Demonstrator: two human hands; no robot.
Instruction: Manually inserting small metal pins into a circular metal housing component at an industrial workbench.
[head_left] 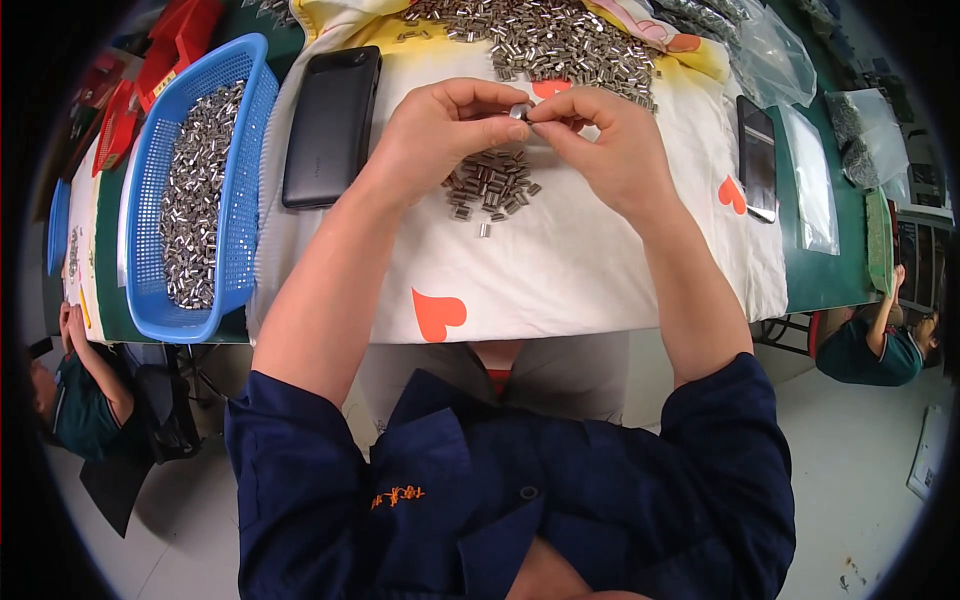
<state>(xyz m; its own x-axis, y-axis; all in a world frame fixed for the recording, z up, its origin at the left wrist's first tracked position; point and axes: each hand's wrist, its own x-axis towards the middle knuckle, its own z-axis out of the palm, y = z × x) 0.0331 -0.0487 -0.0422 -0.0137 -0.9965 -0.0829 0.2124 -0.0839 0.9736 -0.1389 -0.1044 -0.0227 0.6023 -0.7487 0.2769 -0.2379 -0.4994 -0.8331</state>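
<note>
Between thumb and fingers, my left hand (440, 125) pinches a small shiny metal cylinder (519, 111). My right hand (610, 145) meets it there, thumb and forefinger closed at the cylinder's right end; whether a second small part sits in that pinch is too small to tell. Below both hands lies a small pile of metal cylinders (490, 185) on a white cloth (560, 280) printed with red hearts. One cylinder (484, 230) rests a little apart, nearer to me. A larger heap of the same metal pieces (560, 45) spreads across the cloth's far side.
A blue plastic basket (262, 110) with many metal cylinders stands at the left, beside a black rectangular device (332, 125). At the right are a phone (757, 160) and clear plastic bags (812, 180). Red bins (180, 45) stand far left. Other people sit at both sides.
</note>
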